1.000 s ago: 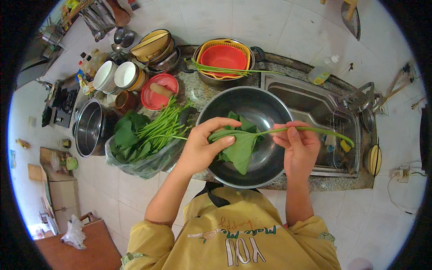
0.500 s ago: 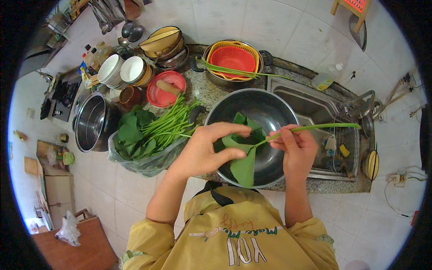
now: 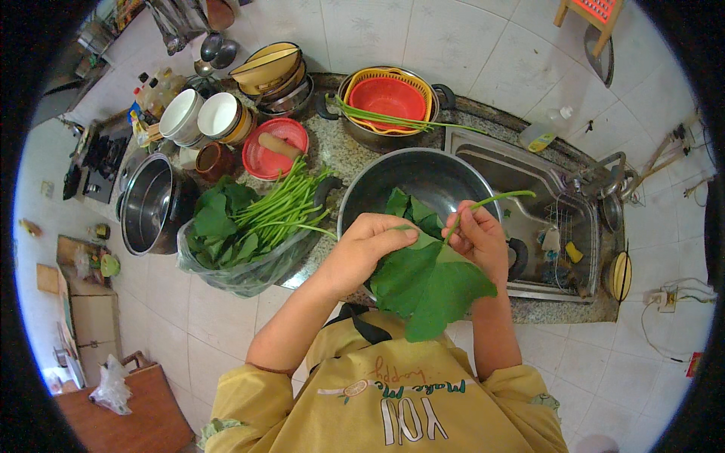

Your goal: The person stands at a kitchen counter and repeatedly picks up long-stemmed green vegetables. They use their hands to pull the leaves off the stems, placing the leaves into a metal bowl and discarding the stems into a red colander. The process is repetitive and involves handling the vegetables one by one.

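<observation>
A broad green leaf is spread open over the near rim of a large steel pot. Its edge is pinched between the thumb and fingers of my left hand. My right hand grips the leaf's thin green stalk near the base; the free end points right, towards the sink. More dark green leaf pieces lie in the pot, partly hidden by my hands. Left of the pot, a clear plastic bag holds a bunch of leafy green stalks.
A steel sink with a wire rack and yellow sponge lies right. Behind stand a pot holding a red basket with long stalks across it, a red colander, stacked bowls and a soap bottle. An empty-looking pot stands far left.
The folded leaf has been turned and now lies spread wide towards me. My right hand has moved slightly left and down, and the stalk's free end has swung left with it.
</observation>
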{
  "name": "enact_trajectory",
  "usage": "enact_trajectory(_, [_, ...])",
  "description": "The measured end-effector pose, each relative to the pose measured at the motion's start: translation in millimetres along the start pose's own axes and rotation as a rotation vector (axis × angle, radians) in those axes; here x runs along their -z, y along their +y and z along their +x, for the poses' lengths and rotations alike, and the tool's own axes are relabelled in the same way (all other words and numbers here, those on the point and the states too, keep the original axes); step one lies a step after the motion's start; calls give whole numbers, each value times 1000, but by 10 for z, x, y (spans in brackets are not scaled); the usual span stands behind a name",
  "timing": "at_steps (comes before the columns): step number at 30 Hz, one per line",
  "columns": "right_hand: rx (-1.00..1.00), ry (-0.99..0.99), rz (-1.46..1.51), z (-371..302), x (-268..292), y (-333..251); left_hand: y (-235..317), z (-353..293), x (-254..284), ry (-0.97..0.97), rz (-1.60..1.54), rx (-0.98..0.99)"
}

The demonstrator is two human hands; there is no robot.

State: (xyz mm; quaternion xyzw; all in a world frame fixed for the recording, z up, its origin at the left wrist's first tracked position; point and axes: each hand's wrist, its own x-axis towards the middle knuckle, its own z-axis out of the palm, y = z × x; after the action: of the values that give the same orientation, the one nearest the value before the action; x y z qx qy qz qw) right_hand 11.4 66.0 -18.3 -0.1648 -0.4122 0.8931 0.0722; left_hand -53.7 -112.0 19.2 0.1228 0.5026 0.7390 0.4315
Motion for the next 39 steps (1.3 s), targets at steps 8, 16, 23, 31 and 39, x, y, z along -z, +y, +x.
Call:
enact_trajectory(8, [387, 83, -373, -38, -156, -25, -202, 111, 38, 16, -40, -103])
enact_trajectory(16, [420, 32, -450, -72, -202, -81, -184, 102, -13, 105, 268, -68])
enact_trajectory(23, [387, 29, -380, -55, -177, -79, -263, 143, 5, 66, -11, 15])
enact_trajectory(31, [358, 46, -384, -63, -186, -67, -275, 142, 32, 69, -18, 28])
enact_trajectory(39, [367, 69, -454, -73, -263, -41, -325, 144, 73, 136, -149, 63])
